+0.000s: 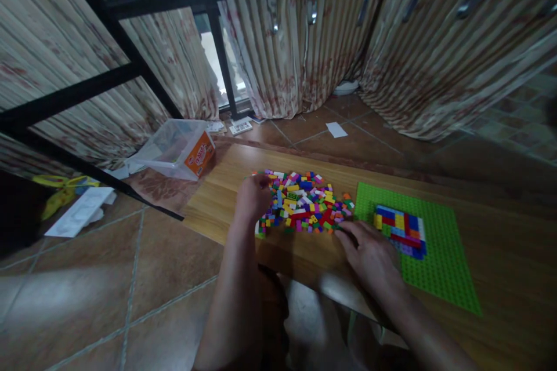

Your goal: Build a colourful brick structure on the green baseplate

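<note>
A heap of loose toy building bricks (304, 200) in many colours lies spread on the wooden table. My left hand (253, 197) is over the heap's left edge, its fingers curled down; whatever they hold is hidden. At the near right edge of the heap is my right hand (374, 252), thumb and forefinger tips close together among the bricks. What is between those tips is too small to make out. Just right of this hand, a green baseplate (448, 261) carries a flat block of joined bricks (400, 231) in blue, red, yellow and white.
The wooden table (217, 197) is long and narrow. Beyond its left end, a clear plastic box (174, 148) with an orange label stands on the floor. A black metal frame (143, 69) crosses in front of the curtains (287, 58). White paper (336, 130) lies on the tiles.
</note>
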A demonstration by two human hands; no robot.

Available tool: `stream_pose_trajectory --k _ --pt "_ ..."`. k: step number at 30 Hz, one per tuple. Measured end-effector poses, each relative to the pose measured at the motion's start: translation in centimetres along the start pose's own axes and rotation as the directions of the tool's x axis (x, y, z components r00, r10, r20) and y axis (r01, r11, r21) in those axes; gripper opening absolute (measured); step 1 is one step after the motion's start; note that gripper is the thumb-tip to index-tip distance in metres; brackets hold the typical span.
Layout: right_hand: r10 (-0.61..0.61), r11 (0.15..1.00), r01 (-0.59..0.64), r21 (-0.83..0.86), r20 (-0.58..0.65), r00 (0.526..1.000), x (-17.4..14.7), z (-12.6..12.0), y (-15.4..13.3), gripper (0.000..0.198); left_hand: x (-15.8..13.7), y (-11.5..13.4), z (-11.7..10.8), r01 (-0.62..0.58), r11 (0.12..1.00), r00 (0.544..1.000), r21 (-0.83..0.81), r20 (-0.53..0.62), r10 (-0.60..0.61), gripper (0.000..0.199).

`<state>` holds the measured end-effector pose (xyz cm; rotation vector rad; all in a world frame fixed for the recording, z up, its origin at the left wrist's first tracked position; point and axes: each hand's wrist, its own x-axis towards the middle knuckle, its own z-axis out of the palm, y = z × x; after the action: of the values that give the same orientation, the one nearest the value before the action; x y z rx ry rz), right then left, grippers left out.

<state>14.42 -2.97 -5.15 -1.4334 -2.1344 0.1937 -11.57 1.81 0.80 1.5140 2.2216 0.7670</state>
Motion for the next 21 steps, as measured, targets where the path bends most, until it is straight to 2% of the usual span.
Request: stream_pose_trajectory --k 6,11,21 --pt "0.004 0.999 -0.003 0.033 -0.039 0.999 0.1 0.3 0.0 0.023 -0.3 -2.3 -2.1 0.013 0.986 0.997 0.166 0.078 -0.026 0.045" --pt "0.003 0.997 -0.001 0.08 -0.022 1.0 0.1 0.2 -0.1 0.023 0.1 -3.3 -2.0 -0.087 0.964 0.988 0.249 0.149 0.051 0.049" --pt "0.015 0.995 -0.014 0.096 -0.01 1.0 0.2 0.0 -0.2 0.021 0.7 -2.9 -0.8 -0.096 0.969 0.99 0.226 0.122 0.069 0.03"
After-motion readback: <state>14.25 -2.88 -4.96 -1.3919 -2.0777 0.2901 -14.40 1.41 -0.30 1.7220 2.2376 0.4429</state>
